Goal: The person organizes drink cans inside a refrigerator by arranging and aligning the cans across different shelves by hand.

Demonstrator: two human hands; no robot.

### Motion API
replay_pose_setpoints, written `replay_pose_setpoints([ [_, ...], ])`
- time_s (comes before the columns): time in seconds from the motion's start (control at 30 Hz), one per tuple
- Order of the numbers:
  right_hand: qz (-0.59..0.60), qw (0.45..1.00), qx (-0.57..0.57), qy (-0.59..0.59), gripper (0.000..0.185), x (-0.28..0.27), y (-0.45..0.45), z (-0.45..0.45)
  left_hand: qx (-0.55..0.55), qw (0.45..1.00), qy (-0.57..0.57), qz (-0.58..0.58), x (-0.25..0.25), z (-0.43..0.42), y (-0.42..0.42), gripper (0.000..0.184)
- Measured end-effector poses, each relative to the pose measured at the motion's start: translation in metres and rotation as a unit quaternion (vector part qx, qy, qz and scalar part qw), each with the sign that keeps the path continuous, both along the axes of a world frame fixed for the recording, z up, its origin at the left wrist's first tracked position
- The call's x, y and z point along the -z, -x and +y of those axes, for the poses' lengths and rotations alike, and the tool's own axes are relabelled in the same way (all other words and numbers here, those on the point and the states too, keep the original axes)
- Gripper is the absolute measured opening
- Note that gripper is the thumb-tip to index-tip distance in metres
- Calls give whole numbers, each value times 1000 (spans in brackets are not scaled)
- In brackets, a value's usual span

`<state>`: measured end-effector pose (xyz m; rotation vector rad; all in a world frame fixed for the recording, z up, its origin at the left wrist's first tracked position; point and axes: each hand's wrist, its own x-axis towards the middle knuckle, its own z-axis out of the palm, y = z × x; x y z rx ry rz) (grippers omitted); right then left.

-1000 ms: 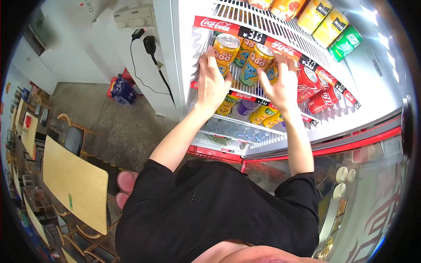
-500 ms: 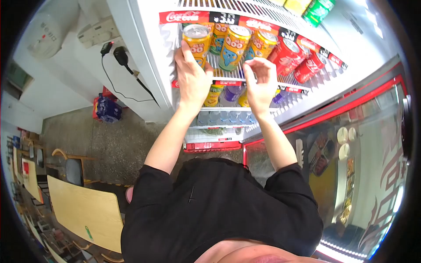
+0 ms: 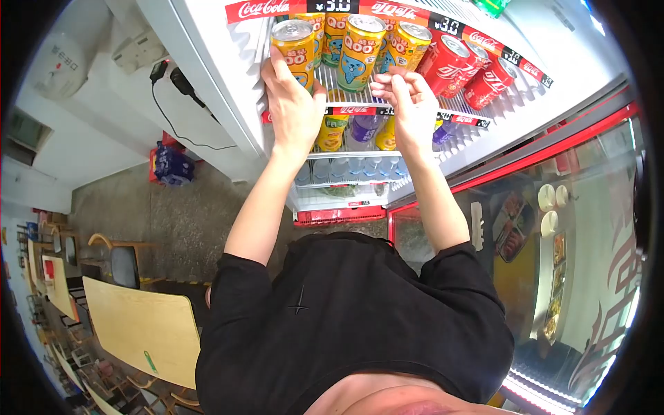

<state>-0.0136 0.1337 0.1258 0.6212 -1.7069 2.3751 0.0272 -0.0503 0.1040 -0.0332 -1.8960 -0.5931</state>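
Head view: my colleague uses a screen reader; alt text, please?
A person's left hand curls around a yellow Qoo can in an open fridge; the right hand is in front of other Qoo cans, near red cans.

And we're looking out from the wearer's head, one wide view pitched forward and steeply down! Closest of all, the black T-shirt (image 3: 353, 325) fills the bottom middle, seen from right above. Out ahead, the left hand (image 3: 294, 104) and right hand (image 3: 413, 104) sit at the can shelf's (image 3: 353, 111) front edge, that edge slanting down to the right. We're high enough to catch the lids of the Qoo cans (image 3: 354, 59)! Over on the right, the glass door (image 3: 609, 207) curves steeply past; well off left, a dining table (image 3: 138, 328) tips sideways, dark corners rounding off the picture.
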Motion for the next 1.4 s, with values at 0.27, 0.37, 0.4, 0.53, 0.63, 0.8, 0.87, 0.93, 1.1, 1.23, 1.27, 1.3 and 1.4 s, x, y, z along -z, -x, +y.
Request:
replay_pose_setpoints([
  [0.27,62,996,-66,11,33,9,8,8,-24,1000,15,-4,1,1,2,103],
  [0.37,73,993,-90,18,36,12,13,9,-26,999,1,-25,1,2,2,104],
  [0.4,80,992,-99,23,36,13,15,9,-26,999,-8,-34,1,3,2,105],
  [0.53,120,985,-125,11,43,15,22,8,-41,999,5,-13,-1,6,3,104],
  [0.63,120,980,-155,42,35,21,25,5,-40,999,2,-15,3,6,4,105],
  [0.8,179,972,-134,-70,14,26,31,10,-21,1000,-8,-14,3,7,0,108],
  [0.87,224,963,-107,-108,16,29,38,10,-32,999,-13,-8,5,8,-2,111],
  [0.93,218,964,-70,-136,14,26,35,9,-62,998,20,10,-1,10,-10,111],
  [1.1,203,962,-38,-180,12,25,32,5,-104,988,111,33,-32,9,-20,93],
  [1.23,183,963,-25,-197,10,27,32,6,-185,969,159,-28,-72,9,-22,58],
  [1.27,160,968,-39,-190,10,25,30,6,-203,962,172,-60,-78,7,-23,52],
  [1.3,173,967,-39,-185,10,26,32,5,-212,956,192,-72,-81,3,-23,44],
  [1.4,181,966,-52,-178,10,26,32,4,-188,955,220,-69,-81,-3,-20,31],
])
